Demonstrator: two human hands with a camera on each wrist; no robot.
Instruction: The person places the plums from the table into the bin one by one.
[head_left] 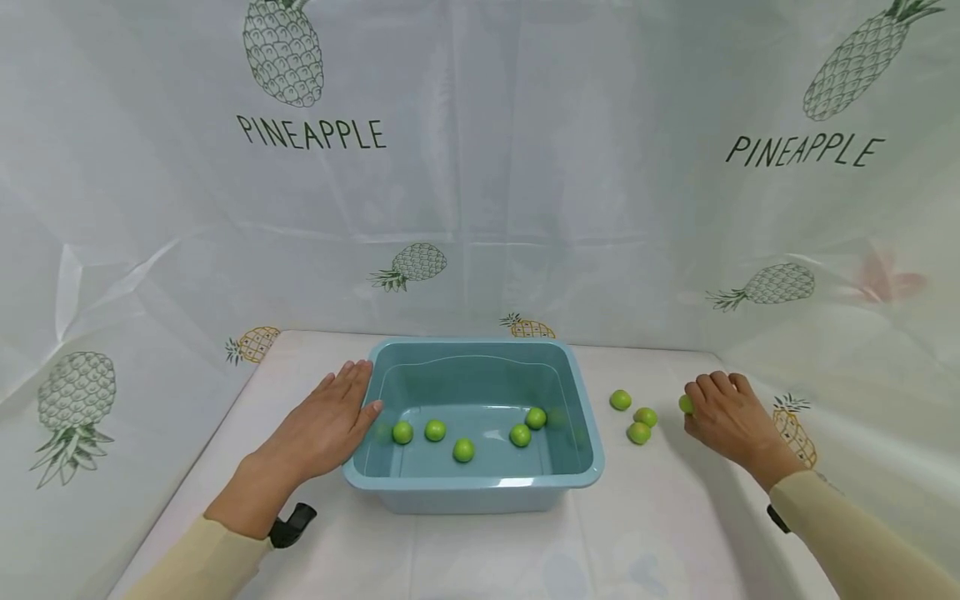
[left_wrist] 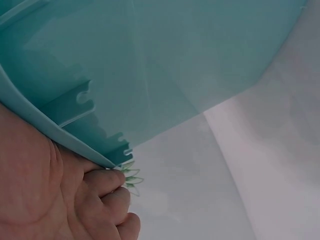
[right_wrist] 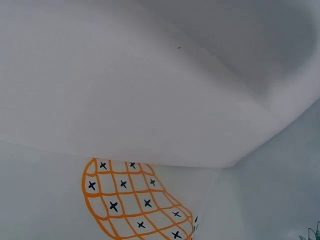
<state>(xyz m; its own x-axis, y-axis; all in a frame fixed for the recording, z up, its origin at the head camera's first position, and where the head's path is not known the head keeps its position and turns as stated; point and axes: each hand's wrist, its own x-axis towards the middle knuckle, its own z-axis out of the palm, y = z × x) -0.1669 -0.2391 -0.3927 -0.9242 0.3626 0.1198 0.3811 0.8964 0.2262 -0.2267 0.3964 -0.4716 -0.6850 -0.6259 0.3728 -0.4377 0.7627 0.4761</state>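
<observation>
A pale blue plastic basin stands on the covered table, with several small round green fruits spread over its floor. My left hand rests along the basin's left rim, fingers straight and thumb reaching over the edge. In the left wrist view, the fingers lie against the outside of the rim. To the right of the basin, my right hand holds one green fruit, which shows at its fingertips. Only table cover and wall sheet appear in the right wrist view, with that hand out of frame.
Between basin and right hand, 3 loose green fruits lie on the white table cover. A hanging sheet printed with pineapples closes off the back and both sides of the table.
</observation>
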